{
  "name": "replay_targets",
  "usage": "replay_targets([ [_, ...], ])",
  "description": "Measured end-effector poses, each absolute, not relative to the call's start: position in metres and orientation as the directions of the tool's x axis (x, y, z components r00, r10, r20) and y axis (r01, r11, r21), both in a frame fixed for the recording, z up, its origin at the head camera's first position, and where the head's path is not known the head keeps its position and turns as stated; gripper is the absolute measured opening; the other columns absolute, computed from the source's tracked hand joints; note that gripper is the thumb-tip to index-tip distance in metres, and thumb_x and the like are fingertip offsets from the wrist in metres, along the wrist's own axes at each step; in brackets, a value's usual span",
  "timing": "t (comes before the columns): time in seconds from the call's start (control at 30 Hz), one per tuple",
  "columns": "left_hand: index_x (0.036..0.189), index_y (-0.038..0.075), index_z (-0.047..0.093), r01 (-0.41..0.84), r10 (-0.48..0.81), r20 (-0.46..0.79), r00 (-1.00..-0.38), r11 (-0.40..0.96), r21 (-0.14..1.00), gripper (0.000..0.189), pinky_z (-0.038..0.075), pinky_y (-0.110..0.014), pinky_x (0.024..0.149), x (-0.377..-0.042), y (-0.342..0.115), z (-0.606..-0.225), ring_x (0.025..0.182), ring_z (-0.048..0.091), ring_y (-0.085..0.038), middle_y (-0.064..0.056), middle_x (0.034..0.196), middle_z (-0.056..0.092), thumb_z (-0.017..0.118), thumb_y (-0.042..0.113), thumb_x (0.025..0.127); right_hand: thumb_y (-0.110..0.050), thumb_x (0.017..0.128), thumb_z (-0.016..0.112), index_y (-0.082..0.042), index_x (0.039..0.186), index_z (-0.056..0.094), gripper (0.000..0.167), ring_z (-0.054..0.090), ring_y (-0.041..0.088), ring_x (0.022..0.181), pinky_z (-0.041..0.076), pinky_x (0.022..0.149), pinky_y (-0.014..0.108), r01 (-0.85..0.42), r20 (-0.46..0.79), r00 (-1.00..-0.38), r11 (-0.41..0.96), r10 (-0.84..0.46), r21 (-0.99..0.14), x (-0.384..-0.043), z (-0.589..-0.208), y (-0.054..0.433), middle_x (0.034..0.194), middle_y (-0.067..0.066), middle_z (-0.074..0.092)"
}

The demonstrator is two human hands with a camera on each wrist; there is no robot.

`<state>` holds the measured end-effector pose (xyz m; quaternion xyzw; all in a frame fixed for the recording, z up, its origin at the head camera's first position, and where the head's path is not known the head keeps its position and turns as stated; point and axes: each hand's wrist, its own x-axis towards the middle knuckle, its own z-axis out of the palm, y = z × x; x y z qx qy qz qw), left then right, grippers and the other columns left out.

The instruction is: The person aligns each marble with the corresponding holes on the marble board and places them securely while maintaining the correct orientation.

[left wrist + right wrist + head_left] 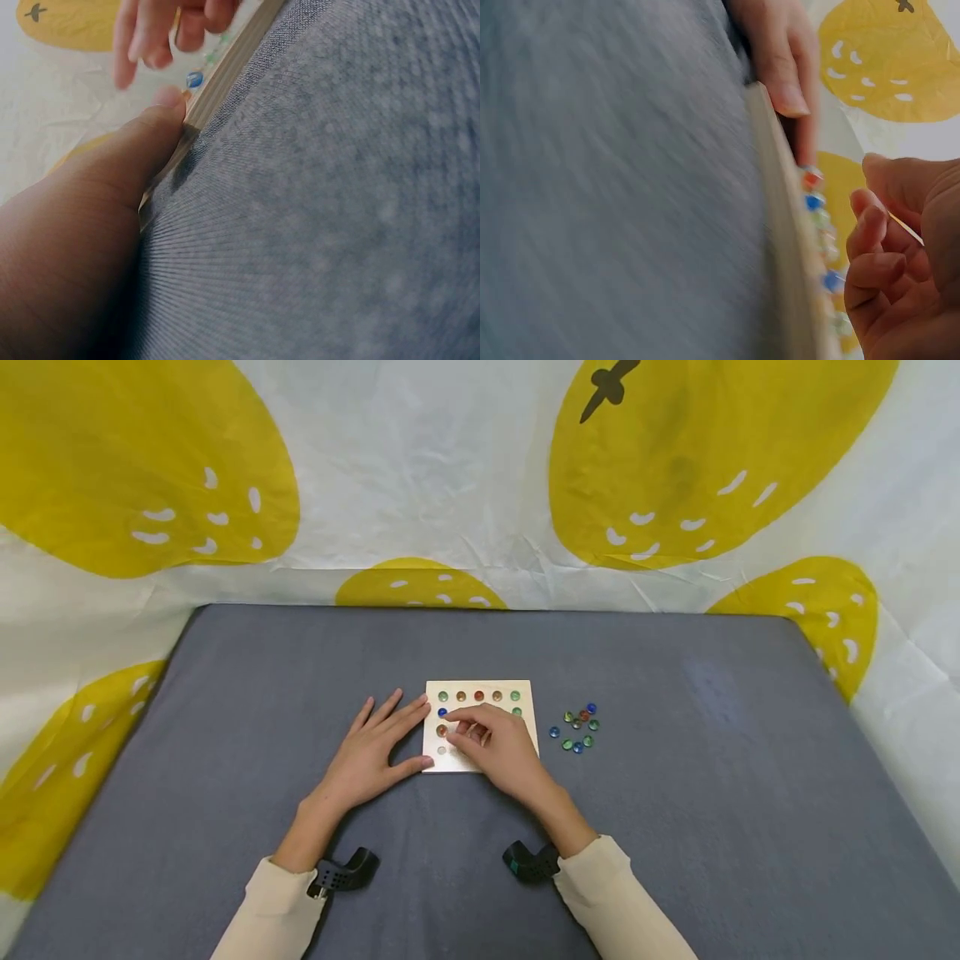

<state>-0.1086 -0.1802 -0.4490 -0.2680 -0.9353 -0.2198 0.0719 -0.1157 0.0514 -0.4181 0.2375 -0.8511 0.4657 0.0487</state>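
Observation:
A pale wooden board (pixel 478 687) lies on the grey cloth, with coloured glass marbles set along its top row and left side. My left hand (pixel 360 766) lies spread at the board's left edge, fingertips at its upper part and thumb (pixel 161 120) by the lower corner. Over the board hovers my right hand (pixel 504 752), its thumb and index finger apart near the left column and the other fingers loosely curled. Nothing shows between them in the right wrist view. Beside those fingertips sit a blue marble (pixel 442 712) and an amber-red marble (pixel 442 731). The right hand hides the board's middle.
Several loose marbles (pixel 588 742), green, blue and reddish, lie scattered to the right of the board. Grey cloth (pixel 712 818) covers the table. A white curtain (pixel 420 468) with yellow fruit shapes hangs behind and at both sides.

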Motion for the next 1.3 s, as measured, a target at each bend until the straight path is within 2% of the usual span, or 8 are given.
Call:
replay_targets([
  [0.27, 0.149, 0.018, 0.039, 0.533, 0.469, 0.254, -0.846, 0.759, 0.373, 0.076, 0.006, -0.052, 0.114, -0.111, -0.176, -0.452, 0.142, 0.021, -0.028, 0.002, 0.152, 0.035, 0.062, 0.055, 0.087, -0.016, 0.087, 0.073, -0.008, 0.105, 0.073, 0.020, 0.055, 0.010, 0.067, 0.049, 0.058, 0.026, -0.457, 0.356, -0.887, 0.457, -0.293, -0.763, -0.114, -0.399, 0.098, 0.082, -0.005, 0.062],
  [0.4, 0.149, 0.018, 0.038, 0.531, 0.470, 0.248, -0.847, 0.764, 0.366, 0.076, 0.005, -0.051, 0.115, -0.111, -0.178, -0.454, 0.143, 0.019, -0.027, 0.003, 0.152, 0.034, 0.062, 0.055, 0.087, -0.015, 0.086, 0.074, -0.010, 0.103, 0.073, 0.017, 0.054, 0.010, 0.064, 0.047, 0.055, 0.025, -0.464, 0.375, -0.885, 0.480, -0.275, -0.744, -0.110, -0.398, 0.117, 0.080, -0.007, 0.061],
  [0.57, 0.149, 0.019, 0.038, 0.529, 0.467, 0.250, -0.848, 0.766, 0.364, 0.076, 0.005, -0.051, 0.115, -0.111, -0.179, -0.457, 0.143, 0.019, -0.026, 0.004, 0.152, 0.034, 0.063, 0.054, 0.087, -0.013, 0.085, 0.074, -0.011, 0.103, 0.074, 0.018, 0.056, 0.010, 0.070, 0.048, 0.056, 0.022, -0.450, 0.375, -0.893, 0.482, -0.248, -0.752, -0.103, -0.400, 0.140, 0.082, -0.008, 0.063],
  [0.73, 0.149, 0.019, 0.038, 0.532, 0.466, 0.257, -0.846, 0.762, 0.370, 0.075, 0.005, -0.051, 0.115, -0.110, -0.179, -0.458, 0.143, 0.020, -0.027, 0.003, 0.152, 0.034, 0.062, 0.055, 0.087, -0.004, 0.085, 0.072, -0.006, 0.105, 0.072, 0.020, 0.059, 0.014, 0.073, 0.048, 0.059, 0.019, -0.405, 0.362, -0.914, 0.403, -0.181, -0.821, -0.099, -0.404, 0.167, 0.088, 0.001, 0.066],
  [0.87, 0.149, 0.019, 0.038, 0.532, 0.461, 0.269, -0.846, 0.763, 0.366, 0.076, 0.004, -0.051, 0.115, -0.110, -0.180, -0.458, 0.143, 0.020, -0.027, 0.004, 0.152, 0.034, 0.061, 0.055, 0.087, 0.005, 0.084, 0.070, 0.003, 0.104, 0.070, 0.020, 0.059, 0.018, 0.073, 0.048, 0.058, 0.018, -0.400, 0.356, -0.916, 0.371, -0.184, -0.838, -0.093, -0.399, 0.181, 0.088, 0.011, 0.066],
  [1.1, 0.149, 0.019, 0.038, 0.540, 0.465, 0.279, -0.840, 0.758, 0.364, 0.076, 0.004, -0.050, 0.115, -0.109, -0.182, -0.457, 0.143, 0.020, -0.027, 0.003, 0.152, 0.034, 0.062, 0.055, 0.087, 0.008, 0.084, 0.069, 0.008, 0.099, 0.069, 0.016, 0.057, 0.020, 0.069, 0.047, 0.058, 0.017, -0.385, 0.344, -0.923, 0.407, -0.174, -0.828, -0.085, -0.396, 0.187, 0.084, 0.014, 0.064],
  [1.3, 0.149, 0.018, 0.038, 0.543, 0.464, 0.286, -0.838, 0.754, 0.369, 0.076, 0.006, -0.051, 0.114, -0.107, -0.181, -0.455, 0.143, 0.021, -0.028, 0.002, 0.151, 0.036, 0.063, 0.054, 0.087, 0.011, 0.078, 0.073, 0.004, 0.091, 0.072, 0.015, 0.051, 0.017, 0.059, 0.041, 0.051, 0.018, -0.453, 0.425, -0.888, 0.492, -0.176, -0.743, -0.085, -0.409, 0.191, 0.075, 0.010, 0.061],
])
